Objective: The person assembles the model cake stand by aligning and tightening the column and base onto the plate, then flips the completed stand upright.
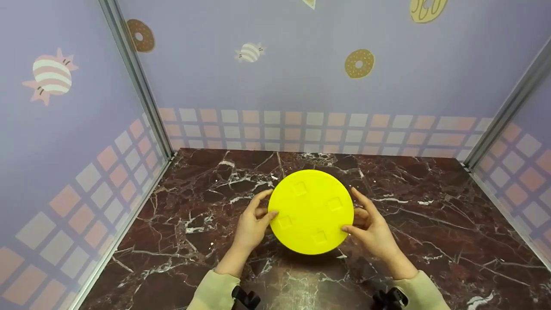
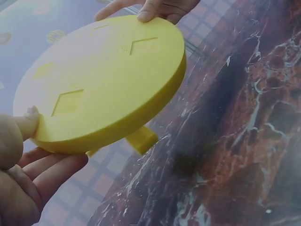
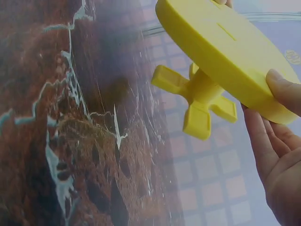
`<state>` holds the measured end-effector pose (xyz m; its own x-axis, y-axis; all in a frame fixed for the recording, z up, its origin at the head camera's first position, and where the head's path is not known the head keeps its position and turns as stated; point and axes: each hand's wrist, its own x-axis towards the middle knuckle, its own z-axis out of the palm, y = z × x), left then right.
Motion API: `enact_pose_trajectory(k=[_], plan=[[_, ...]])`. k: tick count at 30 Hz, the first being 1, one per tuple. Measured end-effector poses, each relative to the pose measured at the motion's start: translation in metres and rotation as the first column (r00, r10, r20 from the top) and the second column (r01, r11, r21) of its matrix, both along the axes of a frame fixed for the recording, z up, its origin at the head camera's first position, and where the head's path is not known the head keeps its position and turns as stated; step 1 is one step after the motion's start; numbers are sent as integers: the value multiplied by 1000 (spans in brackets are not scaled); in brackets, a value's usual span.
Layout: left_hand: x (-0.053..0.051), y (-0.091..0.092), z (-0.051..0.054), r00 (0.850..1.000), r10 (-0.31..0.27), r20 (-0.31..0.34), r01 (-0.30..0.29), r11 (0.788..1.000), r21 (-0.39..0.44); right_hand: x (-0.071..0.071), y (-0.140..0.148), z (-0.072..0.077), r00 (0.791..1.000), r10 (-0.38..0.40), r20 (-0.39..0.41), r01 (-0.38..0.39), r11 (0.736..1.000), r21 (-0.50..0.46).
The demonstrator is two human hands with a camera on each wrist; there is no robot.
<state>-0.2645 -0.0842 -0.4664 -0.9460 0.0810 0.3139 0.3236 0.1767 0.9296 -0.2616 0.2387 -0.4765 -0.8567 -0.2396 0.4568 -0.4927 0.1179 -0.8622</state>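
A yellow toy round table [image 1: 311, 212] is held up off the marble-patterned surface, its flat top tilted toward the head camera. Square recesses mark that top. Beneath it, the right wrist view shows a short central post with several splayed feet [image 3: 197, 121]. My left hand [image 1: 252, 226] grips the left rim, thumb on the top and fingers underneath. On the opposite rim my right hand [image 1: 375, 232] pinches the edge, its thumb on the top and the other fingers behind and below. In the head view the disc hides the post and feet.
A dark red marble-patterned tabletop [image 1: 189, 258] spreads below both hands. Lilac panels with sweets and checks enclose it: a left wall [image 1: 64, 142], a back wall [image 1: 301, 77] and a right wall [image 1: 525, 142]. Metal corner posts [image 1: 144, 86] join them.
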Motion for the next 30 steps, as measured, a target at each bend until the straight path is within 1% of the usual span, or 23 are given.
enact_pose_trajectory(k=[3,6,10,14,17,19,24,30], plan=[[0,-1,4,996,-76,51,73,996,51,0,3,2,998,27,48,-26,999,-35],[-1,-3,6,985,-148,89,139,985,102,-1,5,3,992,64,111,-55,995,-81],[-4,-6,9,965,-223,137,199,965,171,-2,8,6,980,96,173,-77,991,-113],[-6,-10,10,937,-287,199,236,941,243,-4,9,7,967,104,231,-76,989,-124],[-7,-12,11,916,-319,244,244,925,292,-4,9,7,947,99,307,-58,989,-139],[-8,-12,11,907,-326,268,238,920,312,-4,9,7,930,112,350,-58,985,-161],[-9,-11,9,899,-317,304,210,918,336,-5,9,6,897,150,416,-67,976,-208],[-11,-9,3,884,-325,337,190,906,378,-6,10,4,864,123,489,-29,981,-194]])
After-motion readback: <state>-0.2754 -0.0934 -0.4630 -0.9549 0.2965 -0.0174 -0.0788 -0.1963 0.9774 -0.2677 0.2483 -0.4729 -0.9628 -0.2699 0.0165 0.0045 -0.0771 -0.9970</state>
